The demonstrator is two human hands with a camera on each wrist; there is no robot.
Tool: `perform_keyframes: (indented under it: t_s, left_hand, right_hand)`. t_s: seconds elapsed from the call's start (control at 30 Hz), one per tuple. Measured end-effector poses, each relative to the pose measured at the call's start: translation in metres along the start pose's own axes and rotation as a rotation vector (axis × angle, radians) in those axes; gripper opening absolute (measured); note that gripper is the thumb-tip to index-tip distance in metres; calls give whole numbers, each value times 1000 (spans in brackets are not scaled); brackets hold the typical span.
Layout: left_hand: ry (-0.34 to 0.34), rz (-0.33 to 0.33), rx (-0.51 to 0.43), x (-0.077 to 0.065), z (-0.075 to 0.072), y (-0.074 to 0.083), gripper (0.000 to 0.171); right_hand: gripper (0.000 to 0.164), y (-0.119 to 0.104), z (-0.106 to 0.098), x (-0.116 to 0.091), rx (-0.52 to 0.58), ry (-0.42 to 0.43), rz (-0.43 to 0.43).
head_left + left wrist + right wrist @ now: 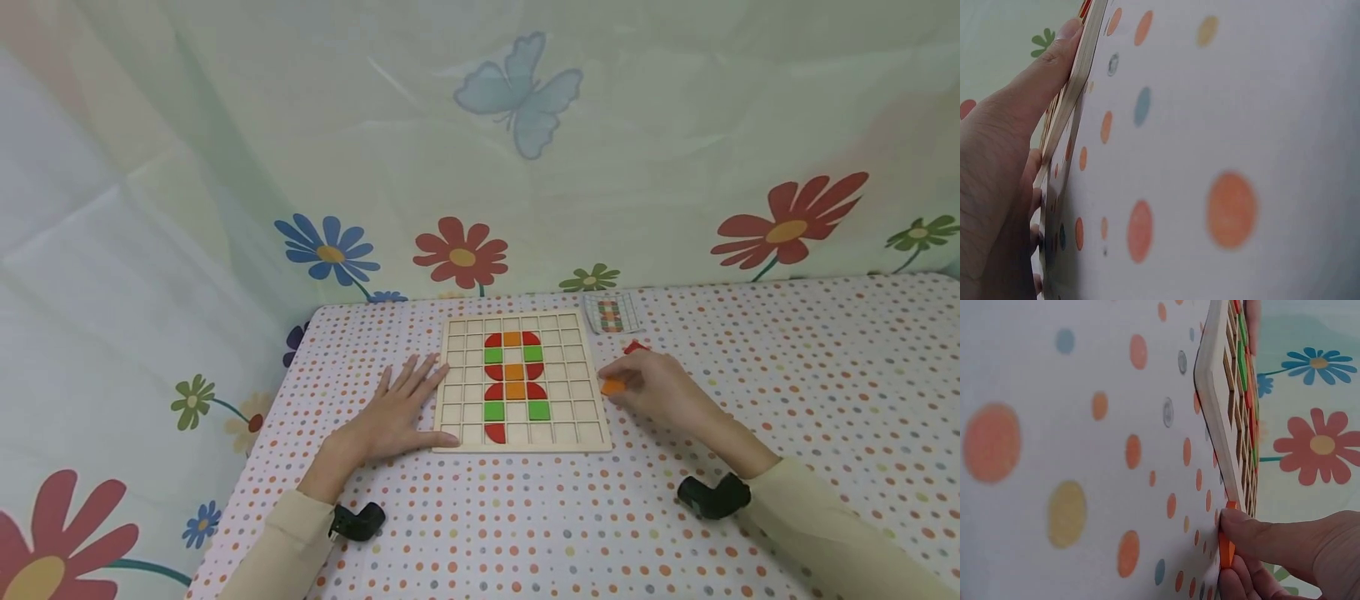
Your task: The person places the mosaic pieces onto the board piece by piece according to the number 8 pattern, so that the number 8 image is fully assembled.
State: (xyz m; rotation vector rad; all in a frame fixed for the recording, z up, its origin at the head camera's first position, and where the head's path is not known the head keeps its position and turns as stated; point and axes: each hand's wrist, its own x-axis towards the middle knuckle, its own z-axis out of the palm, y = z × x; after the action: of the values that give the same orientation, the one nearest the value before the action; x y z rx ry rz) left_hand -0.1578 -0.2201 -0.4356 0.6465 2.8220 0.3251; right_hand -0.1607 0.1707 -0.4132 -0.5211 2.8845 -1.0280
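Note:
A pale wooden grid board (564, 425) lies on the dotted tablecloth. Red rounded pieces, green squares (539, 409) and orange squares (515, 390) fill some cells in its middle columns. Along the board's left side, my left hand (396, 414) spreads its fingers, with the thumb on the front left corner. To the right of the board, my right hand (660, 393) pinches an orange square tile (1228, 540) between thumb and fingers, close over the cloth and beside the board's edge. A red piece (636, 346) lies just beyond that hand, partly hidden by it.
A small pattern card (612, 313) lies at the board's far right corner, showing a coloured grid design. Behind the table hangs a flower-printed cloth (637, 192). Each wrist wears a black camera (358, 522).

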Motion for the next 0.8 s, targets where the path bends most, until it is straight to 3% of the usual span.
perform_keyframes:
  t_s: [0.33,0.63,0.8]
  left_hand:
    - [7,1,3,-1,-3,1,110]
    - [2,-3,-7,-2,-3,3,110]
    - [1,0,-11,-2,-4,3,110]
  right_hand:
    - [29,1,-6,-2,-24,-57,45]
    - [23,-6,-8,0,-11,-112,37]
    - [23,-6,-8,-1,-16,-101,46]
